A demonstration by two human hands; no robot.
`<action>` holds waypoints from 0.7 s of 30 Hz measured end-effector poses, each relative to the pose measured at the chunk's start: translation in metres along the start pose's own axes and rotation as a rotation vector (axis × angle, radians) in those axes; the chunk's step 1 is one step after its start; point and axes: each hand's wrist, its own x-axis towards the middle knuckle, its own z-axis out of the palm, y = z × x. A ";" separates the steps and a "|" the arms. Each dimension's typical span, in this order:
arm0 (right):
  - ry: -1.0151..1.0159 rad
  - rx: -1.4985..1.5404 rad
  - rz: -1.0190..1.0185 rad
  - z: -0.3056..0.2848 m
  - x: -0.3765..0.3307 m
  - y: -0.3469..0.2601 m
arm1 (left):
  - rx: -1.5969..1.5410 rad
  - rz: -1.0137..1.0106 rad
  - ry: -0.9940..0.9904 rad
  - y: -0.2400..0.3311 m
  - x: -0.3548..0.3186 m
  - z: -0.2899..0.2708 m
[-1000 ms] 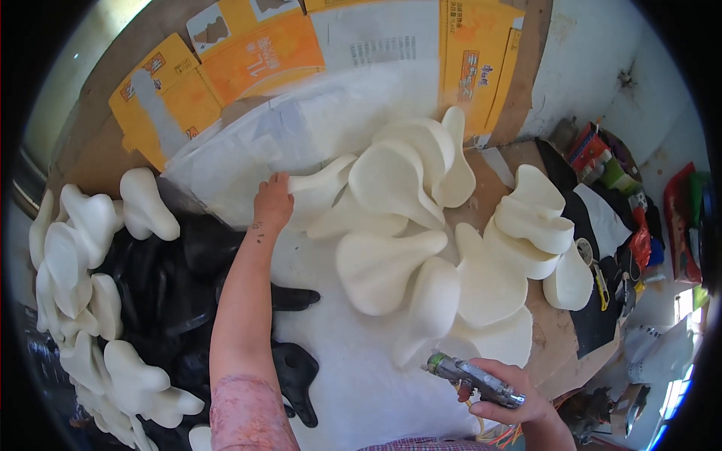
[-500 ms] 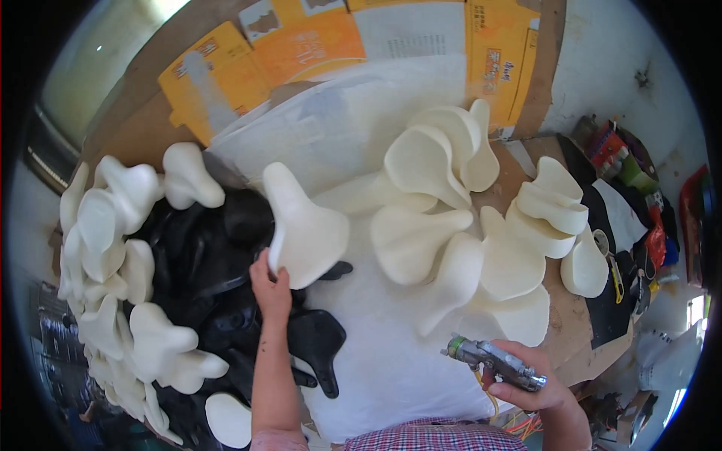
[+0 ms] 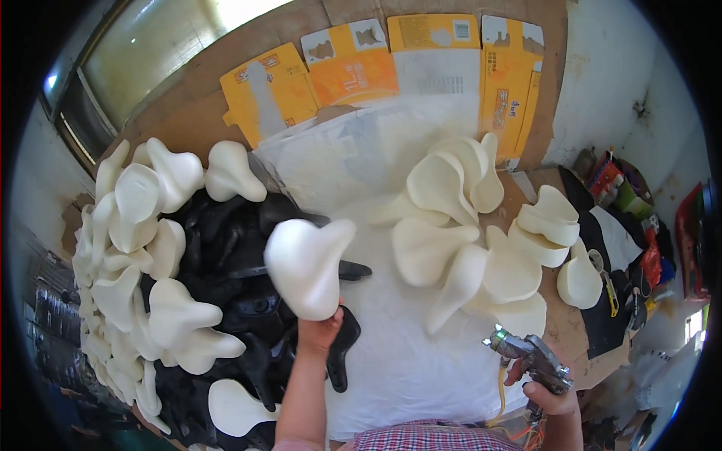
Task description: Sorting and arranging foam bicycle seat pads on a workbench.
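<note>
Slanting white pad (image 3: 307, 269), tip (image 3: 347, 230) upper-right

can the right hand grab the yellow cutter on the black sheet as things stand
Probably not: the right hand is taken up by the spray gun, though the yellow cutter lies uncovered on the black sheet.

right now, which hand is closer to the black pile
Left. The left hand is over the right side of the black pile, holding a cream pad; the right hand holds a spray gun farther right.
</note>
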 end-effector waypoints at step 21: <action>0.052 -0.067 0.112 -0.045 -0.001 0.044 | 0.290 0.466 -0.231 0.116 0.131 0.151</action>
